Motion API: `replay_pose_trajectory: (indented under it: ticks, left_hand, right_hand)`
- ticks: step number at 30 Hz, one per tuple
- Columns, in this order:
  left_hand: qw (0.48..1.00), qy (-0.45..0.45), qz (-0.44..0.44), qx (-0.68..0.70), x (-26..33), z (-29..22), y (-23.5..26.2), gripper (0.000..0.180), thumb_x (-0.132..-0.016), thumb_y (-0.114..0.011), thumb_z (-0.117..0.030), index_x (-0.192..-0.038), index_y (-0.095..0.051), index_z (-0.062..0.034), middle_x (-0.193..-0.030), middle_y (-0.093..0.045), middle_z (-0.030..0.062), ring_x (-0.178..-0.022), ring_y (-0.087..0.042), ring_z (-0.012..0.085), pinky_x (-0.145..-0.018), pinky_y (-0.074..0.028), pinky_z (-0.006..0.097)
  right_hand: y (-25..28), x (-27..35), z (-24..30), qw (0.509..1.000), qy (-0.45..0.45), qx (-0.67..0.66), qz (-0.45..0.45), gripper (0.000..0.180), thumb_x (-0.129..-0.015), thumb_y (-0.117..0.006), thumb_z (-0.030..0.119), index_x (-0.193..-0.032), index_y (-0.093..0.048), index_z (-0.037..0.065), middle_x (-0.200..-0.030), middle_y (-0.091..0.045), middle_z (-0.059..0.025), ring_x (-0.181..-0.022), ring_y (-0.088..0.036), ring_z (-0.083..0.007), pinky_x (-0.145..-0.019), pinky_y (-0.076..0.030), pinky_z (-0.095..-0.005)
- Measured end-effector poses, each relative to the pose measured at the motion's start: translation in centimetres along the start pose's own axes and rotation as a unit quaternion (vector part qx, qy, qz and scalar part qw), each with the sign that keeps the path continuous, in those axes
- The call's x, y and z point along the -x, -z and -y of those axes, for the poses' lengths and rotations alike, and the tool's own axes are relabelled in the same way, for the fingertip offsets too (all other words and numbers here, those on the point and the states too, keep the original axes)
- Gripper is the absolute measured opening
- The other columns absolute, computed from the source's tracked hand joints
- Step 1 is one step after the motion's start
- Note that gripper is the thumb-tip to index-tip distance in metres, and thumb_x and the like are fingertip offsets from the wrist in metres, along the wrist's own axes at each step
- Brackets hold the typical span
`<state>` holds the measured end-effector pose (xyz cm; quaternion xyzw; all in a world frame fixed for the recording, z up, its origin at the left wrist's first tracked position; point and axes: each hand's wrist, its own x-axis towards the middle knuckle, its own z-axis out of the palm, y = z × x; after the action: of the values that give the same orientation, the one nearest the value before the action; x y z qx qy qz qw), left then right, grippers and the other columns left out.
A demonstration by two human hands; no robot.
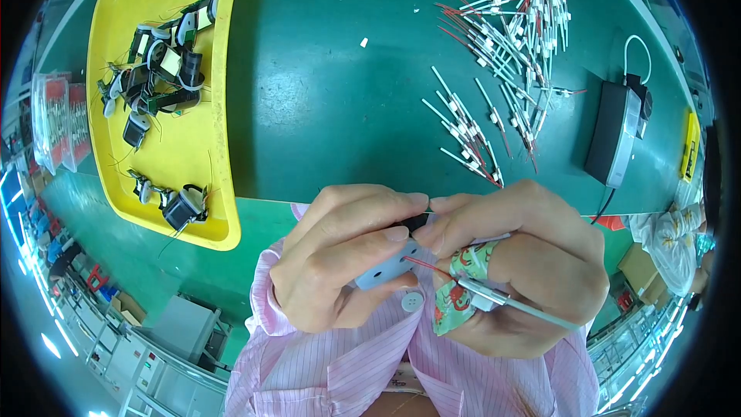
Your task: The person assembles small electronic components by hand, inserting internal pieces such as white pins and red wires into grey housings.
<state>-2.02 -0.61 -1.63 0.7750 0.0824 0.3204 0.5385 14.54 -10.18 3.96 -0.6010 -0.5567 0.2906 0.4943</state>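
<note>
Close over the pink striped shirt (340, 371), the left hand (340, 262) pinches a small pale-grey holed part (386, 269) — light, rigid, best gripped by its edges — while the right hand (525, 278) holds a thin red-leaded sleeved wire (494, 297), bendy and fragile.

L hand (340, 262) & R hand (525, 270) close together, fingers curled, fingertips pinched & touching mid-frame, R thumb taped.

tray (220, 108) left on table (340, 100), wires (505, 54) right, box (614, 135) far right
</note>
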Motion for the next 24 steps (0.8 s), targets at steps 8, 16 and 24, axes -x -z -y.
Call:
replay_pose_trajectory:
  ticks: [8,16,24]
  left_hand:
    - [1.000,0.000,-0.028,0.002,-0.38,-0.45,-0.28,0.045,-0.073,-0.076,-0.011,-0.107,-0.051,0.0058,-0.102,-0.061,0.0307,-0.084,-0.063,0.0363,-0.066,-0.054,0.040]
    - [0.999,-0.014,-0.036,-0.012,-0.42,-0.35,-0.37,0.046,-0.073,-0.077,-0.013,-0.106,-0.051,0.0053,-0.100,-0.062,0.0300,-0.081,-0.063,0.0351,-0.064,-0.054,0.038]
    - [0.999,-0.010,-0.030,-0.021,-0.44,-0.30,-0.23,0.047,-0.073,-0.077,-0.014,-0.107,-0.050,0.0043,-0.101,-0.062,0.0294,-0.082,-0.063,0.0346,-0.065,-0.053,0.038]
  right_hand:
    - [0.32,-0.12,0.27,1.000,-0.018,-0.011,0.018,0.022,-0.067,-0.078,0.004,-0.065,-0.056,-0.001,-0.082,-0.064,-0.0163,-0.070,-0.068,-0.0232,-0.070,-0.059,-0.0372]
    - [0.36,-0.07,0.48,0.999,-0.036,-0.011,0.023,0.021,-0.063,-0.080,0.004,-0.070,-0.062,-0.003,-0.082,-0.065,-0.0163,-0.071,-0.068,-0.0225,-0.071,-0.059,-0.0358]
    - [0.29,-0.10,0.31,0.998,-0.046,-0.031,0.024,0.022,-0.060,-0.081,0.002,-0.068,-0.061,-0.003,-0.081,-0.064,-0.0170,-0.070,-0.068,-0.0230,-0.070,-0.059,-0.0359]
